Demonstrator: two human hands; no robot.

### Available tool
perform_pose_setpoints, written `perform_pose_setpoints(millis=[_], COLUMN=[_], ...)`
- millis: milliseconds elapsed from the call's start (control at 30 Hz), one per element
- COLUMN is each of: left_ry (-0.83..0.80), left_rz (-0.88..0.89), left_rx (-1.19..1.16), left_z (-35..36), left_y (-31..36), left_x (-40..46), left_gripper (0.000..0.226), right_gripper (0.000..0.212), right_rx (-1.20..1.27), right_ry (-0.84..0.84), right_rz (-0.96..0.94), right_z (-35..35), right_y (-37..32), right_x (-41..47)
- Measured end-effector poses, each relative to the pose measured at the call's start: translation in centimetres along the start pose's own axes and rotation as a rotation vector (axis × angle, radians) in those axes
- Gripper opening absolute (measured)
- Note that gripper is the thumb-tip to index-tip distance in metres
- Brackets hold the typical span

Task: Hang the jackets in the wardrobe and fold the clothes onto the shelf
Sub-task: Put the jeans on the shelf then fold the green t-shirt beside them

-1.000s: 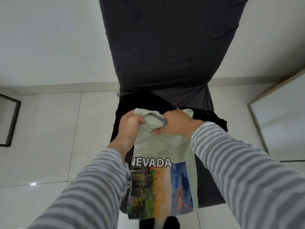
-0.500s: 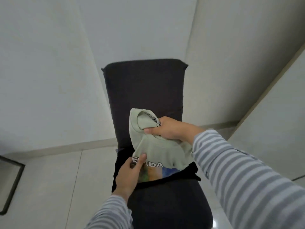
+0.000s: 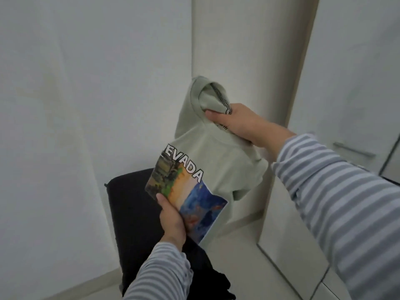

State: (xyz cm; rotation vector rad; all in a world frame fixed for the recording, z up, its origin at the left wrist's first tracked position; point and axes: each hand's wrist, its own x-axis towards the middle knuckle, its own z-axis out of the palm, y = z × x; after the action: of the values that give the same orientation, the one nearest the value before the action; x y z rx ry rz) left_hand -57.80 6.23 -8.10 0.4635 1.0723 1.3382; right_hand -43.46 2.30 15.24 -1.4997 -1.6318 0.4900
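A pale green T-shirt (image 3: 218, 152) with a "NEVADA" print and a colourful picture is folded narrow and held up in the air. My right hand (image 3: 240, 124) grips its collar at the top. My left hand (image 3: 172, 219) holds the folded lower edge beside the picture. Both arms wear grey striped sleeves. A white wardrobe door (image 3: 350, 83) with a metal handle (image 3: 354, 149) stands at the right.
A dark covered chair (image 3: 132, 208) stands below the shirt against the white wall (image 3: 86, 105), with black clothes (image 3: 212, 276) heaped on its seat. A pale wardrobe side panel (image 3: 283, 191) rises between chair and door. Light floor tiles lie below.
The view has swung up and to the right, from the chair toward the wardrobe. The shirt has been lifted off the chair, and my left hand moved from the collar to the lower fold.
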Motion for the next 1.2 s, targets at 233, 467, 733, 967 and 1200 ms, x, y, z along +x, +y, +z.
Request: perform_pose_setpoints(millis=[233,467,733,967,1200], left_ry=[0.141,-0.087,-0.337,-0.543,-0.707], left_rz=[0.576,0.693,0.657,0.597,0.538], left_rx=[0.375,0.436,0.511,0.555,0.662], left_z=[8.5,16.3,23.2,28.9,32.5], left_y=[2.1,-3.1,-13.5,-23.9,-33.7], left_x=[-3.6,-9.7,-20.1,-32.3,-42.1], left_gripper=[0.05,0.037,0.033,0.036,0.039], right_gripper=[0.038,0.058,0.053,0.053,0.053], right_rx=[-0.464,-0.566,-0.583,-0.666,-0.663], right_ry=[0.518,0.867,1.045,1.141,1.198], right_rz=[0.033,0.376,0.628,0.814,0.924], right_z=[-9.9,-17.1,-26.2,-35.7,-41.8], right_y=[7.1,15.3,21.0,24.3,28.2], right_x=[-5.5,-15.2,-29.2,-43.0,-55.4])
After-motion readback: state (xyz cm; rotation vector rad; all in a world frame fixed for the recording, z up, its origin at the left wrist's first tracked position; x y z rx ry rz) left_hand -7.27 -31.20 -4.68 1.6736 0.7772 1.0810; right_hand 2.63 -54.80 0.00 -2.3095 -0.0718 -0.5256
